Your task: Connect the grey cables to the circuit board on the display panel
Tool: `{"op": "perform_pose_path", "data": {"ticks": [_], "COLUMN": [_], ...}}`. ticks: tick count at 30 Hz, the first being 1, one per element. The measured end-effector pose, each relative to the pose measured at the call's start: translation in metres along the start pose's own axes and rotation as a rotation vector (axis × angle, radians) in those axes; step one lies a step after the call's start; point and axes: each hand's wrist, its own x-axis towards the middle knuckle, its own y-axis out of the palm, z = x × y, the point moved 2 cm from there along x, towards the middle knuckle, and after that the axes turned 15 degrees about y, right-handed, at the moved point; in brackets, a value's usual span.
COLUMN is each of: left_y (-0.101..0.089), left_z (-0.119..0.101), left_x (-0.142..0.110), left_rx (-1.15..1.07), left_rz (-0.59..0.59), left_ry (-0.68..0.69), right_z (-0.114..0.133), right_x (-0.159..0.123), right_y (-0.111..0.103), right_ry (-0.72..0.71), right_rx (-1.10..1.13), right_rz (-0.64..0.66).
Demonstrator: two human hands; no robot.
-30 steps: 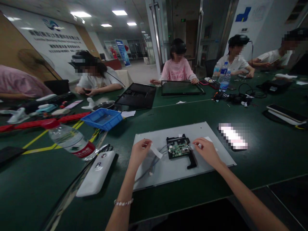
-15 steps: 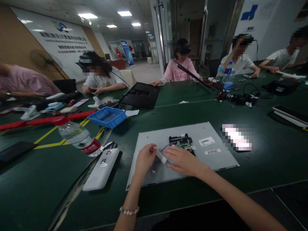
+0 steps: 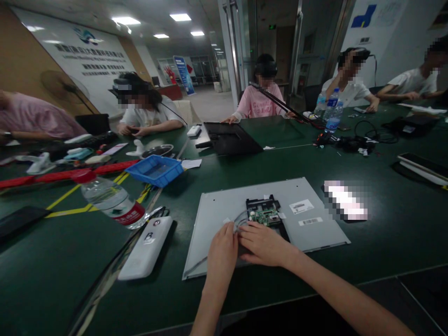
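A grey metal panel lies flat in front of me, with a green circuit board in a black bracket on it. Grey cables curve from the board's left side to the place where both my hands meet. My left hand has its fingers closed on these cables; a bit of whitish strip shows by its fingertips. My right hand presses in from the right, fingers together and curled over the same cables. The fingers partly hide what lies between them.
Left of the panel are a white power bank, a water bottle and a blue tray. A bright-screened phone lies to the right. Across the table a person handles a black panel; other people sit alongside.
My right hand came left from beside the board to the cables. My left hand, earlier pinching a white strip, moved down and right to meet it. Across the table, the black panel was shifted right.
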Motion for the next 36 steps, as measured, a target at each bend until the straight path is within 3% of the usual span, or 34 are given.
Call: {"op": "perform_pose_path", "data": {"ticks": [5, 15, 19, 23, 26, 31, 36], "left_y": [0.011, 0.008, 0.009, 0.005, -0.003, -0.01, -0.014], "left_z": [0.002, -0.001, 0.0, 0.0, -0.002, -0.01, -0.015], "left_x": [-0.004, -0.004, -0.005, -0.004, -0.006, -0.006, 0.0], "left_rx": [0.017, 0.027, -0.011, -0.086, -0.13, -0.017, 0.149], "left_rz": [-0.027, -0.031, -0.091, -0.222, -0.314, -0.217, -0.1], "left_ry": [0.0, -0.03, -0.026, -0.008, 0.039, 0.135, 0.132], "right_z": [0.011, 0.027, -0.001, -0.062, -0.097, -0.108, -0.11], "right_x": [-0.018, -0.035, -0.043, -0.058, -0.066, -0.066, -0.064], "right_y": [0.0, -0.001, -0.018, -0.037, -0.044, -0.042, -0.031], "right_ry": [0.079, 0.194, 0.259, 0.51, 0.575, 0.515, 0.499], "right_rx": [0.04, 0.106, 0.173, 0.221, 0.232, 0.166, 0.004], "right_rz": [0.009, 0.013, -0.007, -0.152, -0.146, -0.062, -0.06]}}
